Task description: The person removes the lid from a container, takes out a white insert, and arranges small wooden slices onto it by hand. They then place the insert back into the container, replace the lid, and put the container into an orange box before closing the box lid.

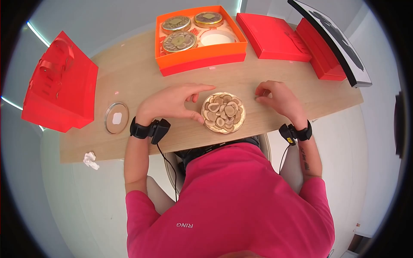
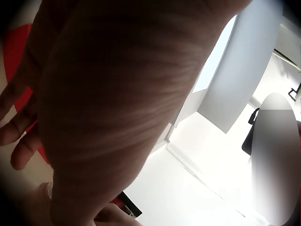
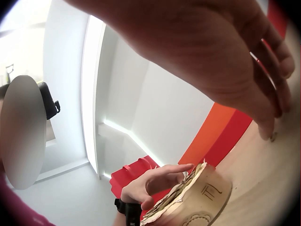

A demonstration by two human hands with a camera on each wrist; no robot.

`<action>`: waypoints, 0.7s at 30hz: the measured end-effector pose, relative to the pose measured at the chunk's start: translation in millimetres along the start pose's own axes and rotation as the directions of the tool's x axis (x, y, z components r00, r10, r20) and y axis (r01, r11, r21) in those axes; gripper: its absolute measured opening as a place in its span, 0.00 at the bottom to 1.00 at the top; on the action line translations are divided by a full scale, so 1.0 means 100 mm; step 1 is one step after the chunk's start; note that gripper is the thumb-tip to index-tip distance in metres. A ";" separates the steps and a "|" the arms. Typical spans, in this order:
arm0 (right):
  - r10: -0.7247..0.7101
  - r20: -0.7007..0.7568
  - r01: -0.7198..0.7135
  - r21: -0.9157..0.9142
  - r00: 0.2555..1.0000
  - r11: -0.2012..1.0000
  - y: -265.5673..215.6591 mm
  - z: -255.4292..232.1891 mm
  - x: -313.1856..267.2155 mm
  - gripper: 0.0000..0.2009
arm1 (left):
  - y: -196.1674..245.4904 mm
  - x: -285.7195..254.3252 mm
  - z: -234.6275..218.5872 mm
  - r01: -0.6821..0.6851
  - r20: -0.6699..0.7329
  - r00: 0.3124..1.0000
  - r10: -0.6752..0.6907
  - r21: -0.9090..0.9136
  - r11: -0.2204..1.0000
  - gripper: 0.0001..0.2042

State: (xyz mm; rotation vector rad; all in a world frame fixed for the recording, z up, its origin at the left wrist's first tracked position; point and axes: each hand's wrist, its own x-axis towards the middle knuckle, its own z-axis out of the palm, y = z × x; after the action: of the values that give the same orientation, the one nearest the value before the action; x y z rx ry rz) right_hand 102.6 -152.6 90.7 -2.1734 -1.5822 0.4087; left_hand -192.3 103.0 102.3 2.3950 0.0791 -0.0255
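A round jar point(image 1: 223, 112) heaped with pale, brown-rimmed dried slices point(image 1: 224, 111) stands near the table's front edge. In the right wrist view, its pale gold side point(image 3: 207, 197) carries dark markings below a ruffled rim. My left hand point(image 1: 174, 101) curves around the jar's left side, thumb tip at the rim and index finger stretched out past its far side. To the right of the jar, my right hand point(image 1: 282, 99) is low over the table, its fingers bent loosely. A tiny brownish bit point(image 3: 273, 137) lies by its thumb tip.
An orange-and-red box point(image 1: 202, 53) at the back holds three lidded jars and a round white recess. Flat red box point(image 1: 273, 36) and a dark-edged panel point(image 1: 335, 41) stand right. At left are a red bag point(image 1: 64, 86), clear round lid point(image 1: 116, 118) and crumpled tissue point(image 1: 90, 160).
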 end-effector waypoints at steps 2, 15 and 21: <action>0.008 -0.009 -0.008 -0.010 1.000 1.000 0.01 0.05 0.02 0.09 | 0.06 0.00 -0.01 0.018 0.004 1.000 -0.018 -0.042 0.999 0.49; -0.135 0.076 0.115 0.219 0.988 0.969 -0.49 -0.16 -0.18 0.06 | 0.03 0.07 0.06 -0.061 0.008 0.998 0.061 -0.068 0.996 0.42; -0.309 0.151 0.284 0.167 0.939 0.944 -0.75 -0.13 -0.32 0.06 | 0.07 0.07 0.07 -0.044 0.013 0.999 0.045 -0.062 0.997 0.43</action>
State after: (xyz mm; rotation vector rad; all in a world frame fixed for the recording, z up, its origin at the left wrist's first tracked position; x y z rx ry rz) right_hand 36.5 -165.4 139.4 -1.7954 -1.8795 0.6098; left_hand -184.7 93.1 102.0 2.3342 0.0194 -0.0186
